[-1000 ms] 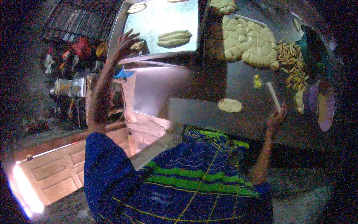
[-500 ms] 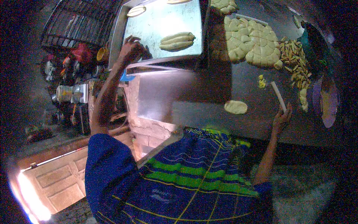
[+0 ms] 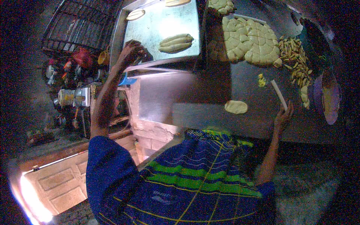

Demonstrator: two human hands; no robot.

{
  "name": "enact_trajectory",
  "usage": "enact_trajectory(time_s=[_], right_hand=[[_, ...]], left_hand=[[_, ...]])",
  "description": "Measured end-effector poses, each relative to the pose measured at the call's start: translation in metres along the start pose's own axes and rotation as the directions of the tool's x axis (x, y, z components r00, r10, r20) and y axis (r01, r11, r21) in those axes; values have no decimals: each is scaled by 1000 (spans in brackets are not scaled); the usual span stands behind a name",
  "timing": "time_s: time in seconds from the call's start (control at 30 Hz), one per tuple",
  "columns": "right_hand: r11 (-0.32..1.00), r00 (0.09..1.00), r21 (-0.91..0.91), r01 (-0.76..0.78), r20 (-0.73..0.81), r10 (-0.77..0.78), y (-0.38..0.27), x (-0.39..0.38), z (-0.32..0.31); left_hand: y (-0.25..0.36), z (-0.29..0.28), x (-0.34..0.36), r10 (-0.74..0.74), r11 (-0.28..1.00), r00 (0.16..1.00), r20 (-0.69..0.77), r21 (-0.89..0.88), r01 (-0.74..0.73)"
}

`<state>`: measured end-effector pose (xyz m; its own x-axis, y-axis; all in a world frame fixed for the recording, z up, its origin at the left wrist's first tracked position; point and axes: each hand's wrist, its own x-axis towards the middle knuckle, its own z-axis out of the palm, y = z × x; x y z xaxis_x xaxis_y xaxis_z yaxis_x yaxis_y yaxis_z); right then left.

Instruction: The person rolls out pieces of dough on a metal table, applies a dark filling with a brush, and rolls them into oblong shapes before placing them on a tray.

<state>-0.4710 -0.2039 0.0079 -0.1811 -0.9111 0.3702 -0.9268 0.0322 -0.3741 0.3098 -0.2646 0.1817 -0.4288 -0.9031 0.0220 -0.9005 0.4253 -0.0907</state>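
Observation:
Over the near left corner of a shiny metal baking tray (image 3: 150,37) is my left hand (image 3: 132,52). Its fingers are bent and look apart, with nothing visible in them, though that spot is dark. A shaped dough piece of long rolls laid together (image 3: 176,43) lies on the tray to the right of this hand. My right hand (image 3: 284,116) is closed round the lower end of a slim pale stick (image 3: 278,93), which slants up and left above the metal table. Left of the stick, a flattened oval of dough (image 3: 236,107) lies on the tabletop.
A large slab of dough cut into chunks (image 3: 251,41) covers the back right, beside a heap of small dough strips (image 3: 294,56). Yellow fat (image 3: 261,80) sits before it. A purple basin (image 3: 325,97) stands far right, a dark wire rack (image 3: 80,24) back left.
My left hand has moved slightly down and its fingers have curled more toward the tray. My right hand and the stick stay nearly where they were. The whole view has shifted a little.

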Motion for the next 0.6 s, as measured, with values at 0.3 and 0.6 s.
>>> enact_trajectory(time_s=[0.3,0.6], right_hand=[[996,1000,-85,17,-3,-18,23,-5,14],[996,998,-52,67,-15,-68,18,-4,7]], left_hand=[[11,-6,4,-7,999,1000,-12,-42,6],[9,-6,4,-139,986,990,36,-90,141]])
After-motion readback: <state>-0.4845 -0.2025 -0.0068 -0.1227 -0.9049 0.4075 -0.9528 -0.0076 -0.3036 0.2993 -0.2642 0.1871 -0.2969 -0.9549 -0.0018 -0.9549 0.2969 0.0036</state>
